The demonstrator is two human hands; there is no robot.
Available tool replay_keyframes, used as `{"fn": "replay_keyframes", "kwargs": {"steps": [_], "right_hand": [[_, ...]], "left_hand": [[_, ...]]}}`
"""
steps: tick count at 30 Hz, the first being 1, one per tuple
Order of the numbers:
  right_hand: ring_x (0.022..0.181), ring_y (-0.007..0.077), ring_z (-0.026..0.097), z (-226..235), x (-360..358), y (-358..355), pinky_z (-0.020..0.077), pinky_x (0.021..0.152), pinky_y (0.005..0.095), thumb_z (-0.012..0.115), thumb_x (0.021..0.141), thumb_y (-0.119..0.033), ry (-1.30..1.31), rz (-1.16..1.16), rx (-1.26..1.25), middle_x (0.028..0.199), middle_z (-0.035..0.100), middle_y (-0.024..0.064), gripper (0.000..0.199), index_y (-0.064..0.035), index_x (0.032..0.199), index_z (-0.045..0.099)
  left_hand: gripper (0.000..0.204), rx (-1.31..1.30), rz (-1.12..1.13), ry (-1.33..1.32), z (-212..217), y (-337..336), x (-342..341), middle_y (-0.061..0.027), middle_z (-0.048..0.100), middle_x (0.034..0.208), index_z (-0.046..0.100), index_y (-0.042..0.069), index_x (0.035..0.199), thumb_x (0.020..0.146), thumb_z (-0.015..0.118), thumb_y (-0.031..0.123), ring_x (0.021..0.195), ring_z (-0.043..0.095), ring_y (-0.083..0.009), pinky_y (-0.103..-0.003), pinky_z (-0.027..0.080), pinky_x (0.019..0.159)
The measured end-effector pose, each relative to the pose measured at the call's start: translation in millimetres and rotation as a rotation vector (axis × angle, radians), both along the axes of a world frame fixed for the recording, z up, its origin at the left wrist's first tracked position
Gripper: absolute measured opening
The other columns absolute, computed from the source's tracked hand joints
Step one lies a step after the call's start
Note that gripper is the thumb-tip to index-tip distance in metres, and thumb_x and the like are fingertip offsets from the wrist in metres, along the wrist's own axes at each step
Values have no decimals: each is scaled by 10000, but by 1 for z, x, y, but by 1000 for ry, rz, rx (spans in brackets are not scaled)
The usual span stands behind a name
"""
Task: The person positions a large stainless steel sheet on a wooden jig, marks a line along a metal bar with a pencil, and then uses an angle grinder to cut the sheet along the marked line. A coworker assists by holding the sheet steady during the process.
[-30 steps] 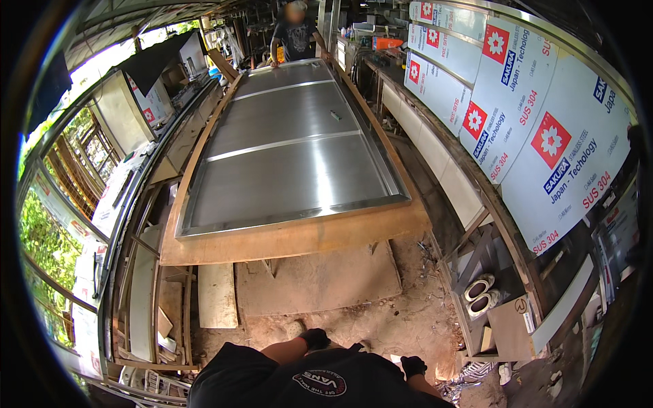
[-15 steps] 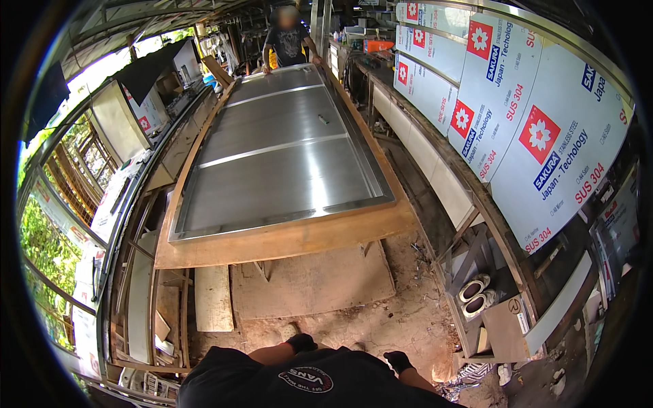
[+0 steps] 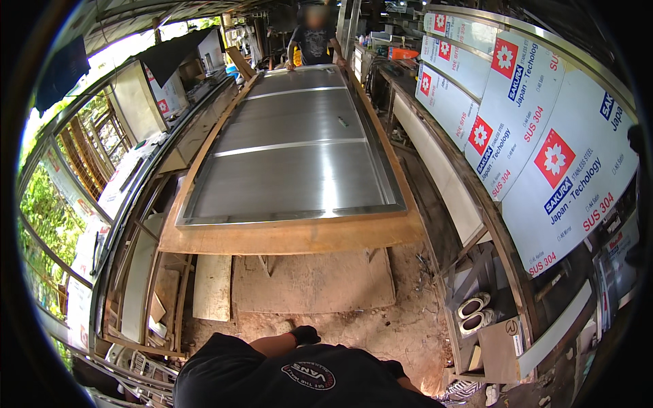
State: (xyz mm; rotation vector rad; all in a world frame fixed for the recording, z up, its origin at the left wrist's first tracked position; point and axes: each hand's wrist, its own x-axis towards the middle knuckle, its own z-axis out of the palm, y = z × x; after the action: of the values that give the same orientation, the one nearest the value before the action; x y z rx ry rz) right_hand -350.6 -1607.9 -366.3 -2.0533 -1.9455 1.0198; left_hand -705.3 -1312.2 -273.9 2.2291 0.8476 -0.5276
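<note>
My left hand (image 3: 305,335), in a black glove, hangs low in front of my body, above the dirt floor. It appears to touch nothing; its fingers are too dark to make out. My right hand (image 3: 393,369), also gloved in black, is close against my side and mostly hidden by my shirt. Ahead of me, apart from both hands, a large framed stainless steel panel (image 3: 292,178) with two cross strips lies on a wooden tabletop (image 3: 292,238). A small green, pen-like object (image 3: 343,122) rests on the panel's far right part.
Beyond the table's far end, a person (image 3: 313,42) stands with hands at its edge. Film-covered steel sheets (image 3: 517,129) lean along the right. Shoes (image 3: 474,313) sit on a low shelf at the right. Boards (image 3: 313,285) lie under the table. A long bench (image 3: 146,153) runs along the left.
The view has shifted, so the table appears slightly higher and further right. My right hand has drawn back behind my shirt. My left hand stays low. The panel rests as before.
</note>
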Motion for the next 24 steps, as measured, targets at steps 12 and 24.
{"fn": "replay_keyframes", "kwargs": {"steps": [12,24], "right_hand": [[861,387,708,32,-4,26,521,795,466,537,962,-412,85,-143,29,876,747,188,423,-63,874,760],[760,320,708,21,-15,35,526,753,456,532,931,-400,64,-93,40,741,727,133,395,-88,766,708]], "left_hand": [[485,-75,88,-34,32,-9,-23,-245,736,924,783,38,898,918,633,499,917,717,-430,-516,541,806],[534,-57,47,-42,36,0,-24,-255,753,989,794,15,933,922,571,501,1006,728,-417,-508,557,911]]}}
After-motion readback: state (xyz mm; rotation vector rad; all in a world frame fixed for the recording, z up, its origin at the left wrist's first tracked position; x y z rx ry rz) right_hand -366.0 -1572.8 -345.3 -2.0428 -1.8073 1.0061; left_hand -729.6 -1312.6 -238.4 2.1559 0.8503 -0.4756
